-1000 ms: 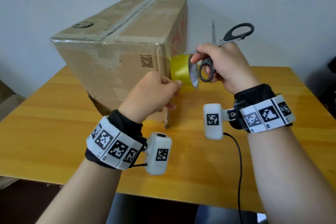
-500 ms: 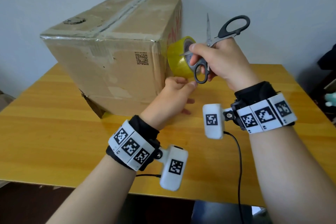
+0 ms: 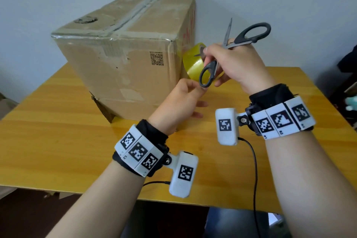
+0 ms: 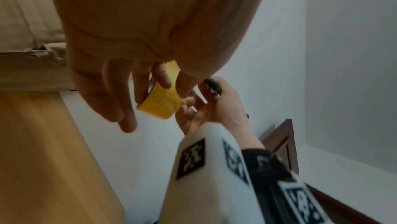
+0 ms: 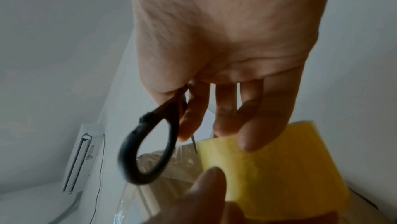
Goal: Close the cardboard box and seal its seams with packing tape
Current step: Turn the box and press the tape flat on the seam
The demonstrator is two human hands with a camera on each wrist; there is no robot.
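We see the cardboard box [image 3: 123, 60] closed on the wooden table [image 3: 48, 125]. Our right hand [image 3: 237, 63] curls round black scissors [image 3: 228, 48] and the yellow tape roll [image 3: 195, 63], held beside the box's right corner. Our left hand [image 3: 179, 102] pinches the roll's lower edge, apparently the tape end.

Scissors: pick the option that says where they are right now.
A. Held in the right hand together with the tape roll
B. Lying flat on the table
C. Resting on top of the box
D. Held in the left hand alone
A: the right hand grips the scissors against the yellow tape roll, up off the table.
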